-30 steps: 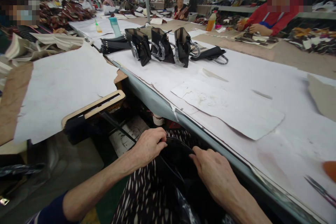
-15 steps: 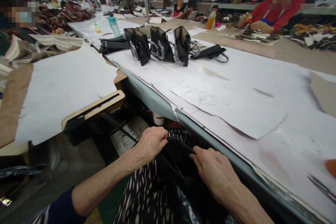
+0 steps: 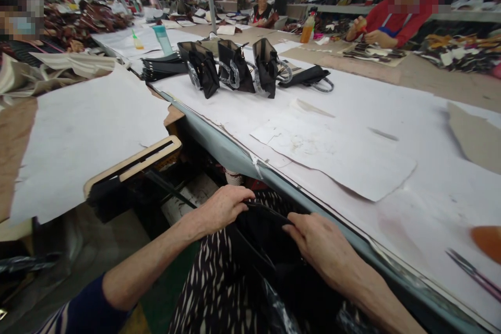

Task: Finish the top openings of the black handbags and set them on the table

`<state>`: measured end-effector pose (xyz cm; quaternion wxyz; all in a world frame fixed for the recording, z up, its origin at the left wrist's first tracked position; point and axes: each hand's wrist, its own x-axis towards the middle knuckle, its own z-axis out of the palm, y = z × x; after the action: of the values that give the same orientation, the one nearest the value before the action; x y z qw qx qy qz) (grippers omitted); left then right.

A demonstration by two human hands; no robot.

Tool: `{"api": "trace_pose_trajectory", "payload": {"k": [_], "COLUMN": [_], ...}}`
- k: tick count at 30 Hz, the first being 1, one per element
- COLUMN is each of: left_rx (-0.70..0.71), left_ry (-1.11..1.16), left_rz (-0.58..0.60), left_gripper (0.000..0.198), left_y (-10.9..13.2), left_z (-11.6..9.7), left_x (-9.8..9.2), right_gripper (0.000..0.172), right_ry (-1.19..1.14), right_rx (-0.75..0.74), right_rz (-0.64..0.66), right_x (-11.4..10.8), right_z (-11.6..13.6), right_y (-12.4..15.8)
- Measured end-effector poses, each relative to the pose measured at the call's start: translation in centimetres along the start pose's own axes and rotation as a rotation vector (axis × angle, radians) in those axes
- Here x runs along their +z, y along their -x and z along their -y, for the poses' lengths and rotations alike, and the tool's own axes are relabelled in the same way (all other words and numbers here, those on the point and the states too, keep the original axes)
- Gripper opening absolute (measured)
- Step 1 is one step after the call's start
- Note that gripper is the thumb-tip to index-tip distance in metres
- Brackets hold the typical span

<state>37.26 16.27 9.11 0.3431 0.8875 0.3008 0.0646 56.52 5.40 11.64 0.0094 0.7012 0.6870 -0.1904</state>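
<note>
Hands, left (image 3: 221,210) and right (image 3: 321,240), nearly closed, pinch an open black bag's (image 3: 266,237) rim; contents indistinct.

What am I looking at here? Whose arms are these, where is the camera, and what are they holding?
There's no robot: these are a person's own bare left hand and right hand. The camera is worn on that person's head, looking forward and down. Both hands hold the rim of what looks like an open black bag, low beside the table. On its white covering are three dark bags with wrapped handles, a turquoise container and, nearer, a pointed tool. Across it, a co-worker in red is sitting or standing; I can't tell which.
</note>
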Motion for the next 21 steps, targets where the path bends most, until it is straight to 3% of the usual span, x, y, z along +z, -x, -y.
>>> {"api": "trace_pose_trajectory", "payload": {"k": [4,10,16,21], "left_rx": [0.035,-0.032,-0.03,-0.052], "left_ry": [0.136,0.347,0.425,0.426], "left_rz": [0.113,0.263,0.241,0.214], "left_gripper": [0.03,0.028,0.024,0.023], "left_y": [-0.4,-1.0,-0.8,-0.6], "left_z": [-0.3,-1.1,-2.2,-3.0], "left_x": [-1.1,-1.8,-1.5,-1.2], "right_gripper": [0.025,0.029,0.029,0.032], "right_ry": [-0.149,-0.354,-0.444,-0.331], "right_rx": [-0.053,-0.109,-0.109,-0.091], "right_rz": [0.047,0.149,0.245,0.146], "right_x": [-1.3,-1.6,-1.2,-1.5], "right_z": [-0.9,-2.6,-3.8,-3.2], "right_y": [-0.3,-0.7,-0.5,0.0]}}
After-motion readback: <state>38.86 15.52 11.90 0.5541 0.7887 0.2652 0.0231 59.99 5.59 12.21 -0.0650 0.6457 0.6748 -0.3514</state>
